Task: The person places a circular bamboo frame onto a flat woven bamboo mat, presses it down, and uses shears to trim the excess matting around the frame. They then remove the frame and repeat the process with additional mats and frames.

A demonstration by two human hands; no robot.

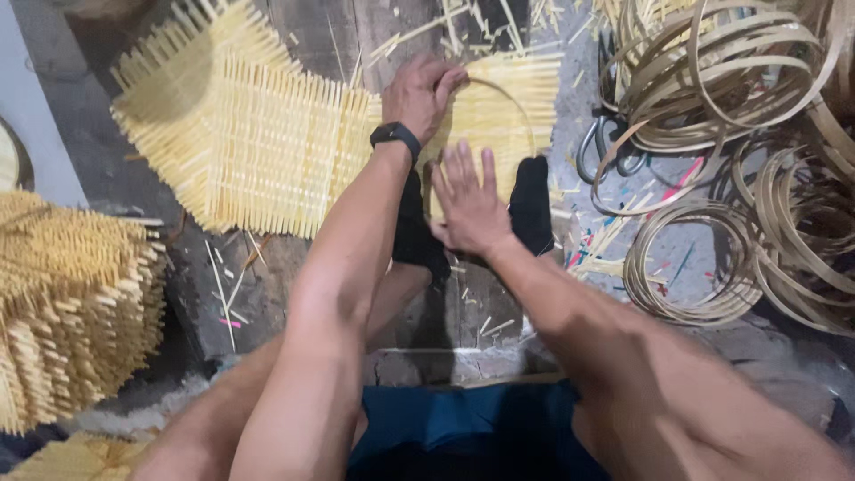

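Seated worker, view straight down over both bare forearms and dark blue shorts. On the floor ahead lies a long woven mat of pale yellow bamboo slats, its far left end curling upward, its right end under the hands. Left hand — black wristband on the wrist — is curled at the mat's upper edge, fingers closed around a thin bent bamboo strip that arcs over the slats to the right. Right hand lies flat and open on the mat just below, fingers spread, pressing down and gripping nothing. Two feet in black socks rest on the mat's near edge, one on each side of the right hand. To the right, well apart from the mat, a heap of bamboo hoops — tan, coiled and overlapping — with scissors lying at its left edge. At the far left, a stack of finished mats, edges bristling. Loose splinters litter the grey, paint-flecked floor.
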